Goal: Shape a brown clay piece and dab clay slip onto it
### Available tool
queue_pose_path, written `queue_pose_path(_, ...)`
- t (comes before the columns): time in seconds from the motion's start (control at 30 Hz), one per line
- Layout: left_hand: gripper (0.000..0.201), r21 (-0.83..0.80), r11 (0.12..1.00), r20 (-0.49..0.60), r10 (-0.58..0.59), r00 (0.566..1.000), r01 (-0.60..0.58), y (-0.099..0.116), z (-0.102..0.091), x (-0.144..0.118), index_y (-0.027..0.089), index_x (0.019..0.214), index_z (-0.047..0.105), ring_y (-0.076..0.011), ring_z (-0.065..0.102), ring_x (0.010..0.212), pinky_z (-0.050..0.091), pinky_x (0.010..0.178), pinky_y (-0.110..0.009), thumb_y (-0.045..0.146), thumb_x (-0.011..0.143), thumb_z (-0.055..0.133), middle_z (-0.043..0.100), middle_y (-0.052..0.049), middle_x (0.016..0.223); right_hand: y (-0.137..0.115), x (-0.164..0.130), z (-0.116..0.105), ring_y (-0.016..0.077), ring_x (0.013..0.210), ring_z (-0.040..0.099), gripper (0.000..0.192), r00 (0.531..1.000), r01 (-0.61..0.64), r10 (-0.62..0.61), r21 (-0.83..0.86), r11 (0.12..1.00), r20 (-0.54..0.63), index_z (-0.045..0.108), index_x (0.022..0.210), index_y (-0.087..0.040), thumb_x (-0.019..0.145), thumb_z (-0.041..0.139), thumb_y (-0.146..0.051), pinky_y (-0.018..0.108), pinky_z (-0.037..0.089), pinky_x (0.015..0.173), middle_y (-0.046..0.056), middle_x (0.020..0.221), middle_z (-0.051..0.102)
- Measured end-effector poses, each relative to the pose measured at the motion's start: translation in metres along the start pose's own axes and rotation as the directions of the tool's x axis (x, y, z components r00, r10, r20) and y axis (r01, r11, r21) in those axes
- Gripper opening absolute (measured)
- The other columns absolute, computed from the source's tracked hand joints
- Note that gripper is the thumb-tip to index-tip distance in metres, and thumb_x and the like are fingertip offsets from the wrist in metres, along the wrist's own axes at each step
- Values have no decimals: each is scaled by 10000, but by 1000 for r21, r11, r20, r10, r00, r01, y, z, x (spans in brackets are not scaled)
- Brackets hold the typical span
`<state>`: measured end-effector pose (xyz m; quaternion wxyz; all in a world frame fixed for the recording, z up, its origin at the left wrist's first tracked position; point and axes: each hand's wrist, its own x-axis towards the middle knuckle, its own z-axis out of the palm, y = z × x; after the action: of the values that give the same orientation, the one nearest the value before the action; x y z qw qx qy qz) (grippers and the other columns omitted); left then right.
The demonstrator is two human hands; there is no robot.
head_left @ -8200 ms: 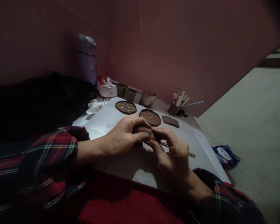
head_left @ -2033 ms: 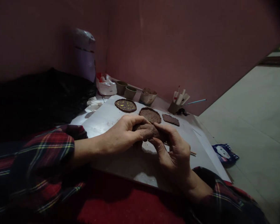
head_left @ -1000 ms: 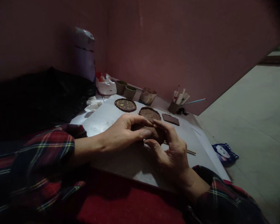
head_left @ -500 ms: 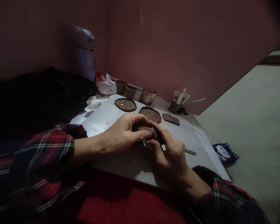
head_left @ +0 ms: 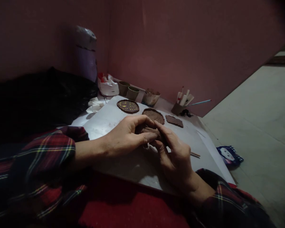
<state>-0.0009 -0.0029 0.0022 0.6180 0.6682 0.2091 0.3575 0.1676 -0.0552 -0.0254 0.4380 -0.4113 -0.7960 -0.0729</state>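
Observation:
Between both hands, above the white board (head_left: 104, 122), is a lump of brown clay (head_left: 150, 130), partly hidden by my fingers. My left hand (head_left: 130, 131) curls around its left side, thumb along the near face. From the right, my right hand (head_left: 175, 152) pinches its edge between thumb and fingers. Beyond the hands lie a round clay piece with yellow dots (head_left: 128, 106), a plain round clay piece with a raised rim (head_left: 154, 116) and a small flat rectangular clay piece (head_left: 174, 121).
Two cups (head_left: 133, 93) and a smeared glass (head_left: 151, 97) stand along the wall. A holder (head_left: 177, 108) with several tools is farther right. A thin stick (head_left: 195, 154) lies beside my right hand. A white bag (head_left: 108, 87) and crumpled tissue (head_left: 95, 105) are at the back left.
My right thumb and fingers have shifted slightly along the clay's edge. My left hand keeps nearly the same place, and the clay remains between both hands.

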Motion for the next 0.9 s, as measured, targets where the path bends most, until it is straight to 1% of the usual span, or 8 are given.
queue_pose_path(0.1, 247, -10, 1000, 0, 26, 1000, -26, 1, 1, 0, 116, 990, 603, -173, 640, 867, 508, 780, -281, 243, 791, 673, 665, -50, 917, 1, 1, 0, 182, 1122, 629, 488, 1000, 15, -15, -3, 1000, -19, 470, 1342, -190, 869, 524, -81, 321, 551, 933, 98, 1244, 640)
queue_pose_path(0.2, 268, 21, 999, -9, 38, 999, -38, 1, 1, 0, 106, 999, 610, -188, 637, 889, 510, 811, -309, 252, 787, 681, 667, -65, 934, 1, 2, 0, 191, 1107, 635, 499, 999, 23, -23, -8, 1000, -35, 474, 1340, -212, 863, 522, -78, 338, 566, 911, 89, 1232, 644)
queue_pose_path(0.37, 272, 57, 997, -20, 50, 999, -49, 0, 0, -1, 122, 1007, 622, -191, 632, 904, 506, 816, -308, 303, 810, 669, 665, -63, 945, 1, 3, 1, 220, 1093, 638, 528, 1000, -4, 4, -6, 1000, -31, 461, 1359, -245, 858, 534, -93, 395, 580, 890, 87, 1227, 645)
queue_pose_path(0.5, 259, 59, 996, -28, 74, 997, -72, -2, 0, -1, 134, 1016, 627, -187, 637, 915, 500, 827, -304, 307, 825, 658, 673, -64, 968, 1, 2, 1, 219, 1094, 634, 544, 1000, -5, 6, 15, 1000, -30, 453, 1370, -245, 858, 539, -84, 398, 581, 892, 88, 1240, 635)
queue_pose_path(0.63, 269, 40, 997, -43, 72, 996, -70, -3, 0, -1, 137, 1026, 620, -183, 649, 897, 504, 830, -308, 299, 816, 667, 687, -63, 967, 1, 1, 1, 224, 1082, 638, 546, 999, -28, 29, 22, 999, -21, 446, 1378, -246, 863, 545, -95, 402, 586, 874, 92, 1244, 628)
queue_pose_path(0.73, 282, 53, 996, -54, 68, 996, -65, -2, -1, -1, 132, 1017, 618, -190, 645, 906, 504, 833, -316, 311, 807, 675, 685, -69, 969, 0, 1, 1, 213, 1090, 630, 535, 1000, -19, 20, 31, 999, -23, 459, 1364, -228, 858, 549, -82, 388, 575, 894, 94, 1235, 628)
queue_pose_path(0.9, 279, 54, 998, -28, 30, 999, -29, -1, -1, 0, 117, 1013, 607, -190, 633, 883, 505, 801, -314, 298, 808, 663, 665, -69, 947, 0, 2, 0, 199, 1079, 621, 497, 1000, -21, 22, 36, 999, -14, 484, 1334, -228, 863, 547, -85, 373, 567, 892, 88, 1211, 634)
